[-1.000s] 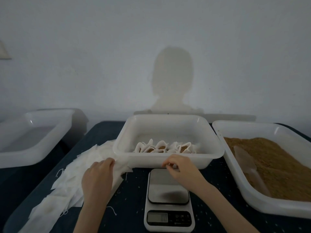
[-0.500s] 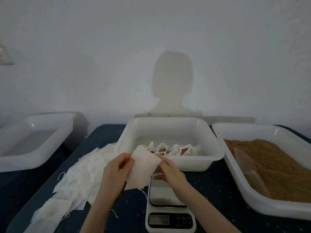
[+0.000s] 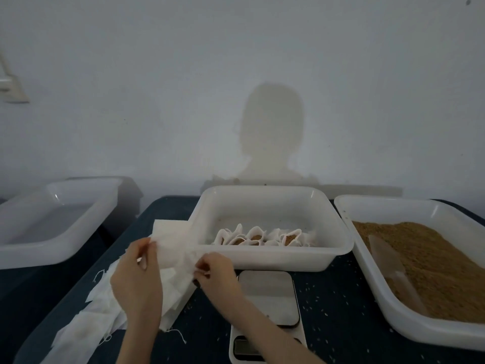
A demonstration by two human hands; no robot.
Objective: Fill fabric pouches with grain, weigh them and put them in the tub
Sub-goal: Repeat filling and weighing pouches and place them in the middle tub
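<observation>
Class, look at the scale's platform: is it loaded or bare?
Bare. The scale platform shows only grey metal; the pouch is held beside it.

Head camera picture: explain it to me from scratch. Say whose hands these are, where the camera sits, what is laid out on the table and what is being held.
There is no machine here. A person wears a camera on the head, so you look forward and down at their own two hands.

On the dark table the middle tub holds a row of filled pouches. The tub on the right is full of brown grain, with a scoop lying in it. In front of the middle tub stands a small kitchen scale, nothing on its plate. A heap of empty white pouches lies on the left, and further left is another tub.

The left hand and the right hand both pinch one empty pouch by its edges, lifted above the heap, probably to open it.
</observation>
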